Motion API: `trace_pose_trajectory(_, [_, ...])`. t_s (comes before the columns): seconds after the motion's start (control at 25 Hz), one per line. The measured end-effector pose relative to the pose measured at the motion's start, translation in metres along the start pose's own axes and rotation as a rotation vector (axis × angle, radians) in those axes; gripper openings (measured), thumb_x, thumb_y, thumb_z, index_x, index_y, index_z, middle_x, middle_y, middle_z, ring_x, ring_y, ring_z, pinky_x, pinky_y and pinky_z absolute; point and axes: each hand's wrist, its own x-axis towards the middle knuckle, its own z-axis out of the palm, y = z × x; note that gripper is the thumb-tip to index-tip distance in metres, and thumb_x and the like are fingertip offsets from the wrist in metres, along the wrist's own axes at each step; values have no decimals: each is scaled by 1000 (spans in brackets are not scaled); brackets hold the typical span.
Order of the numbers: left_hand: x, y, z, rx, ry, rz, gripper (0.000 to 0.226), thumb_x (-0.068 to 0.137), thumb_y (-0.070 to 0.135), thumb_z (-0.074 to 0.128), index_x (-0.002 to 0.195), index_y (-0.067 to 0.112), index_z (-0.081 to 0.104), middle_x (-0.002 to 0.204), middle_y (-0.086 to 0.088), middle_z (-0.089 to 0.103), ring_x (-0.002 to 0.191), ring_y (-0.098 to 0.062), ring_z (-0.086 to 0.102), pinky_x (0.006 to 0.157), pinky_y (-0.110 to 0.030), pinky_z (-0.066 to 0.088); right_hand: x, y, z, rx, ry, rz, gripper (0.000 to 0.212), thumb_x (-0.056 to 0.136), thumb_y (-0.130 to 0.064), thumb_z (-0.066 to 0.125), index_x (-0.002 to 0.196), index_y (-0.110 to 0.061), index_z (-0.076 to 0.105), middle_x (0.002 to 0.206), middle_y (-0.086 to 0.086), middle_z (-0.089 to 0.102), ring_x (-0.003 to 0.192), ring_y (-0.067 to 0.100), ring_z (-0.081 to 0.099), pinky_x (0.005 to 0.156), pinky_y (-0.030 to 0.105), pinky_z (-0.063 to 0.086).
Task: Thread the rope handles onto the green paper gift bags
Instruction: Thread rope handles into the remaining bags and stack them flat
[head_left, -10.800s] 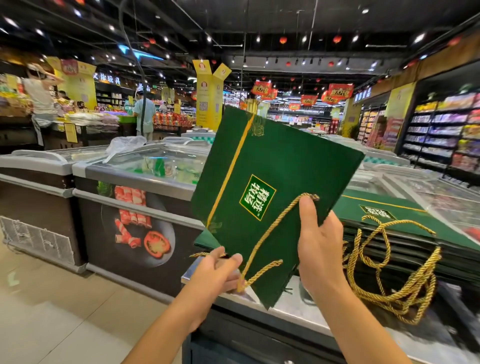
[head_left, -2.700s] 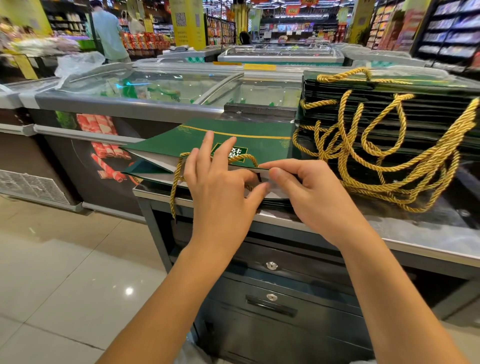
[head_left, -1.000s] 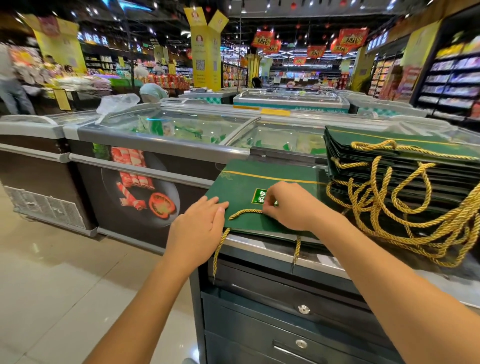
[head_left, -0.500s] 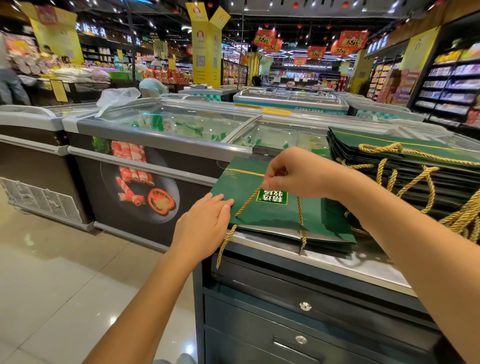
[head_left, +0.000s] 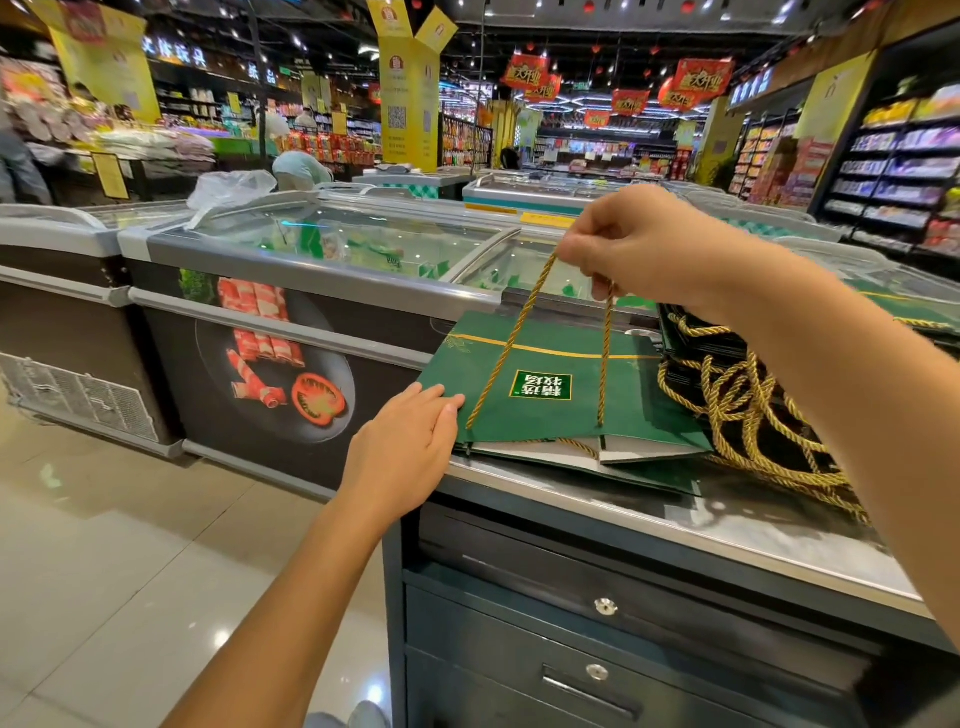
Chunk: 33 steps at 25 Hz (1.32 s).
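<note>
The green paper bag (head_left: 561, 332) lies flat on the steel counter (head_left: 753, 525), just right of the frame's centre, with its open edge toward the camera. The right hand (head_left: 639, 244) is raised above it in the upper middle of the frame, its fingers pinched closed on the top of the gold rope handle (head_left: 511, 340). The handle's two strands run taut from that pinch down to the bag's near edge. The left hand (head_left: 410, 447) rests on the bag's lower left corner, its fingers (head_left: 441, 402) straight and flat on the paper. Just right of the bag sits a stack of bags (head_left: 691, 338) with gold ropes (head_left: 737, 410) spilling over its side. A glass-topped freezer (head_left: 322, 270) stands behind the counter, at left.
</note>
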Motion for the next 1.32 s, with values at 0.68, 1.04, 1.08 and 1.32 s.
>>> trace_pose_trajectory(0.68, [-19, 1, -16, -588, 329, -320, 26, 90, 25, 72, 116, 20, 65, 108, 9, 63, 112, -14, 60, 89, -29, 46, -41, 41, 56, -4, -16, -9, 56, 98, -37, 63, 150, -22, 47, 153, -5, 49, 139, 12, 46, 118, 30, 33])
trace_pose_trajectory(1.04, [-13, 29, -63, -880, 498, -270, 17, 89, 18, 74, 103, 25, 68, 103, 0, 71, 85, -10, 69, 77, -36, 59, -68, 27, 117, -473, -137, -159, 90, 90, -61, 63, 160, -33, 14, 161, -10, 32, 144, 20, 37, 110, 43, 38])
trace_pose_trajectory(1.08, [-12, 33, -70, -909, 519, -254, 17, 89, 18, 74, 102, 26, 68, 103, 0, 72, 84, -14, 69, 73, -33, 56, -67, 23, 115, -454, -108, -158, 88, 92, -58, 63, 160, -34, 13, 161, -11, 32, 144, 21, 38, 108, 44, 39])
trace_pose_trajectory(1.32, [-9, 71, -111, -1062, 568, -37, 15, 93, 17, 70, 107, 16, 67, 98, -1, 73, 83, -2, 72, 73, -18, 58, -72, 19, 100, -246, 90, -124, 77, 100, -6, 49, 158, -44, 17, 154, -13, 43, 129, 26, 52, 100, 46, 48])
